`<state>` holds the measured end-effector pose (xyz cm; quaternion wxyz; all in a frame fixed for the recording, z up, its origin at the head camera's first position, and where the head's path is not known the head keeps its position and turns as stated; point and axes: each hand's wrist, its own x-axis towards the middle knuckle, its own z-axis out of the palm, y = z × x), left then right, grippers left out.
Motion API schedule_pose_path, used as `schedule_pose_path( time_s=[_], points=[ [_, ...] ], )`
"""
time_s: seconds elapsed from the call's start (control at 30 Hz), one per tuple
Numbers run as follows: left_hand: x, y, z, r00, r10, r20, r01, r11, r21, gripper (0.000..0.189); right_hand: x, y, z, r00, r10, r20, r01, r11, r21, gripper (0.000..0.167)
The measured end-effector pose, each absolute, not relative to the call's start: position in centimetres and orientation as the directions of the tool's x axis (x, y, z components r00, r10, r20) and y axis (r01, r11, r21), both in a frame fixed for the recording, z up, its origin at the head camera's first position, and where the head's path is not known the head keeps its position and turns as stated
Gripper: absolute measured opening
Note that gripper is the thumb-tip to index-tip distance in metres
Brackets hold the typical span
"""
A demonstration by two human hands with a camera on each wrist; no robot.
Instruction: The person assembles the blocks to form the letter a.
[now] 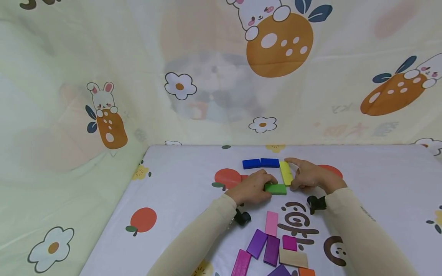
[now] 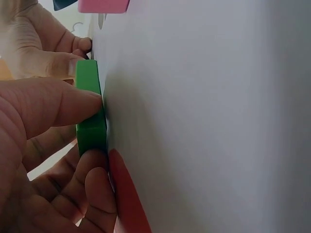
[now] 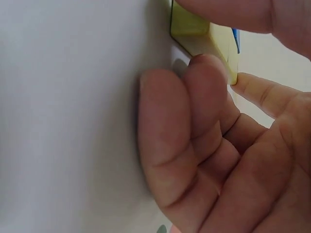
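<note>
We see the left hand (image 1: 253,188) pinching the green block (image 1: 275,189): in the left wrist view its thumb presses on one side and its fingers curl round the end. The green block lies on the white tablecloth (image 1: 188,188), at the near end of the yellow block (image 1: 286,173), though we cannot tell whether the two touch. The right hand (image 1: 307,174) grips that yellow block lengthwise, index fingertip at its far end and thumb at its near end, and we make out the other fingers curled beside it in the right wrist view. To the left of the yellow block's far end, we find one blue block (image 1: 251,164) and a second blue block (image 1: 269,163) set end to end in a row. Nearer the person, well apart from both hands, we count a loose cluster: a pink block (image 1: 271,223), several purple blocks (image 1: 257,243), a small magenta block (image 1: 289,242) touching or just beside a tan block (image 1: 293,258), plus a deep-pink block (image 1: 241,263) and an orange block (image 1: 306,272), both cut by the lower edge of our head view.
</note>
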<state>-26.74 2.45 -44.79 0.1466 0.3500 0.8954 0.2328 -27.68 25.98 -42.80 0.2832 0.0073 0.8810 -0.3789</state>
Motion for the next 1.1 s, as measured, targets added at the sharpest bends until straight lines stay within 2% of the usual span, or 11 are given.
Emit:
schedule_pose_path(
  time_s=[1.1],
  points=[
    [-26.61,2.31,-44.77,-0.698,0.709,-0.098,0.565,0.630,0.534,0.037,-27.55,25.85,-42.72,-0.844,-0.201,-0.496,0.224,0.709,-0.669,0.105]
  ],
)
